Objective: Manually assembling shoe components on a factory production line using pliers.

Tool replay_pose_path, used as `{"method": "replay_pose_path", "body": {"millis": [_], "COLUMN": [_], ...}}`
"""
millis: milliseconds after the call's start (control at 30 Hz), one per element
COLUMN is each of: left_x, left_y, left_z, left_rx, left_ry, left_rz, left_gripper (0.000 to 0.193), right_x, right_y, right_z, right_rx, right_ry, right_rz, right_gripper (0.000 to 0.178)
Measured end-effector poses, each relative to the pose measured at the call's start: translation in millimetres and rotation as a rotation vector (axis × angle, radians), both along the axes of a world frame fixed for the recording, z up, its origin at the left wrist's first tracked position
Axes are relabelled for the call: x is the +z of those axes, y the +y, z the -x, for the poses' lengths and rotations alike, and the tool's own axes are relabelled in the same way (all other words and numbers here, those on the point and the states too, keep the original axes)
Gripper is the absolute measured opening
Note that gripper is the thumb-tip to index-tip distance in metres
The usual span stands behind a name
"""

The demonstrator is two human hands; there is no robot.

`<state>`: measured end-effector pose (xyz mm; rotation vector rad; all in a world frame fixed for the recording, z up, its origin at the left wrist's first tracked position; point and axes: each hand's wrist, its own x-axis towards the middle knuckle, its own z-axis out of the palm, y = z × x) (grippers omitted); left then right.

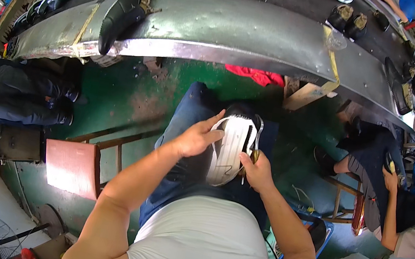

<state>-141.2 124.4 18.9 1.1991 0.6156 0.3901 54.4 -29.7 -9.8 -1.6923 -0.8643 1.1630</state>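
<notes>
A shoe upper with a pale, striped, cream-coloured bottom rests across my lap, its bottom facing up and its dark toe end pointing away from me. My left hand grips its left edge, with the thumb lying over the bottom. On the right side of the shoe, my right hand is closed around a curved metal tool with a brownish part near the fingers. The tool lies along the shoe's right edge; whether its tip touches the shoe I cannot tell.
A metal-edged conveyor bench crosses ahead, with a black shoe at its edge and several others along it. A wooden stool stands left. A person sits at right with a shoe; another person is at left.
</notes>
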Motion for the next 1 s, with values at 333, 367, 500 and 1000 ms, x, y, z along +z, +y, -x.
{"method": "replay_pose_path", "body": {"millis": [333,367,500,1000], "left_x": [-11.4,-5.2,-9.4,-9.2], "left_y": [-32.5,-30.7,-38.6,-69.1], "left_z": [-10.4,-5.5,-4.9,-4.4], "left_rx": [-0.055,-0.183,-0.189,-0.041], "left_ry": [0.195,-0.028,0.091,-0.032], "left_rz": [0.236,0.405,0.201,0.399], "left_gripper": [0.084,0.083,0.1,0.088], "right_x": [16.8,20.7,44.6,123.6], "right_y": [-14.4,-11.3,-32.7,-15.0], "right_z": [-17.4,-25.6,-43.9,-27.7], "right_rx": [0.05,0.11,0.194,0.977], "right_ry": [-0.101,-0.04,-0.245,-1.039], "right_rz": [0.085,0.129,0.201,0.131], "right_gripper": [0.031,0.03,0.03,0.029]}}
